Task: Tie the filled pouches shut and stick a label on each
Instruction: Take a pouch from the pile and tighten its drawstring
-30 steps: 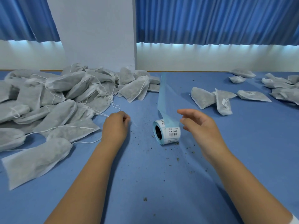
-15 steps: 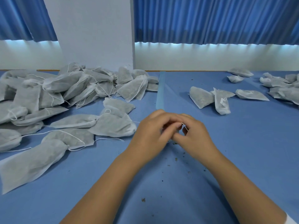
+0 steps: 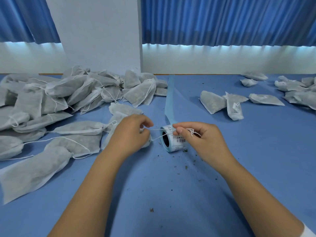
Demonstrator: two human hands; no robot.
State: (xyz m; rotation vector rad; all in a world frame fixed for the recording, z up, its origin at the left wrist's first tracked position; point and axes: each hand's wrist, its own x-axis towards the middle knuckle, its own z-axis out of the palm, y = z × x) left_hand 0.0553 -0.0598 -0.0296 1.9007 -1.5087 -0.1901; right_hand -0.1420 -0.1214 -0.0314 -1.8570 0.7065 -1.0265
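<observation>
At centre frame, a drawstring runs taut between both hands, just in front of the label roll. Left hand fingers are closed round the pouch neck; right hand fingers pinch the cord's frayed end. Pulling steadily outward while bracing the neck should cinch it evenly. Untied pouches are heaped at left on the tabletop.

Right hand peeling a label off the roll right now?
No: the right hand pinches a white string pulled taut from the left hand, in front of the label roll.
</observation>
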